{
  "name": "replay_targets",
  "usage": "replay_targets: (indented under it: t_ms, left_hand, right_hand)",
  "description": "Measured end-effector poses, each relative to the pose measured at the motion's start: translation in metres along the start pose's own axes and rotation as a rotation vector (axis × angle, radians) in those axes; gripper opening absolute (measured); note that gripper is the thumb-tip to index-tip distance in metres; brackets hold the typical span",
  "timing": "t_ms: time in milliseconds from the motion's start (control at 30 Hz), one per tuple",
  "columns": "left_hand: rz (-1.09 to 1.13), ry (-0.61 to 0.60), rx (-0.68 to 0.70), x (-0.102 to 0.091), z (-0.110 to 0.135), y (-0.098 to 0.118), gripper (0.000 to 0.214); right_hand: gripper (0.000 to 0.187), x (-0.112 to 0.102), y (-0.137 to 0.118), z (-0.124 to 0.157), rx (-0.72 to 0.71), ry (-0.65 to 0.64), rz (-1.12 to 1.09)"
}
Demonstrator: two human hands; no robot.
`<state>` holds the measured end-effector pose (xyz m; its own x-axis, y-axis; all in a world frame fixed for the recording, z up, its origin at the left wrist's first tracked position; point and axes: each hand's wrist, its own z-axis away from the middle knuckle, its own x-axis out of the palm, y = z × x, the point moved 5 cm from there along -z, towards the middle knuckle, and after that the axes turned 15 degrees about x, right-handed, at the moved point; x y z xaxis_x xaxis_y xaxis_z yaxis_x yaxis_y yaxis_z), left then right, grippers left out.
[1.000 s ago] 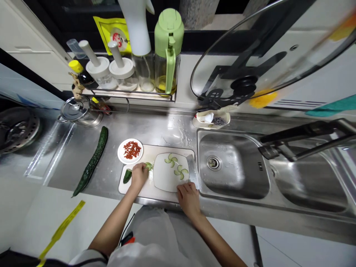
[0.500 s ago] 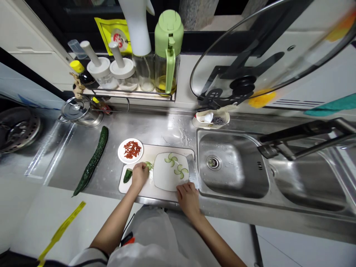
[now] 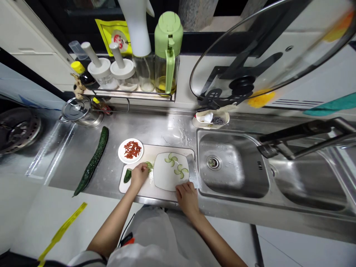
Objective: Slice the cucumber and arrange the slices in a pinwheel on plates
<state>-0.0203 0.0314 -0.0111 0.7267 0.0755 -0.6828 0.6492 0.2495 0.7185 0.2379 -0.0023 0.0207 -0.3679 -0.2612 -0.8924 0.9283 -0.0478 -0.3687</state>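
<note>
My left hand (image 3: 138,175) rests curled on the pale cutting board (image 3: 148,189), fingertips pinched on cut cucumber slices (image 3: 149,165), next to a dark cucumber end piece (image 3: 127,175). My right hand (image 3: 187,198) lies at the board's near right corner, fingers curled against the edge of a white square plate (image 3: 169,180). Several half-moon cucumber slices (image 3: 175,165) lie arranged on that plate. A knife blade (image 3: 193,170) lies along the plate's right side.
A small round dish of red berries (image 3: 131,150) sits at the board's far left. A whole cucumber (image 3: 92,160) lies on the steel counter to the left. The sink (image 3: 232,168) opens on the right; a rack of bottles (image 3: 133,79) and a glass lid (image 3: 264,55) stand behind.
Almost nothing differs. My left hand has shifted very slightly on the cucumber slices; the right hand stays at the plate's edge.
</note>
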Motion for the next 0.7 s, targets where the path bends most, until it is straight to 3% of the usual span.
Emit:
replay_targets:
  t_ms: [233,467,567,700]
  left_hand:
    - [0.316,-0.188,0.034,0.001,0.007,0.028,0.027]
    - [0.528,-0.436,0.084,0.027,0.016,0.064,0.030]
    - [0.569,-0.479,0.077,0.037,0.016,0.069,0.032]
    - [0.627,-0.434,-0.020,0.045,0.015,0.065,0.035]
  right_hand:
    - [0.017,0.004,-0.014,-0.021,-0.081,-0.007,-0.292]
    - [0.021,0.002,-0.034,-0.046,-0.056,-0.121,-0.553]
    - [0.016,0.001,-0.033,-0.050,0.041,-0.191,-0.583]
    - [0.018,0.000,-0.026,-0.050,0.114,-0.246,-0.607]
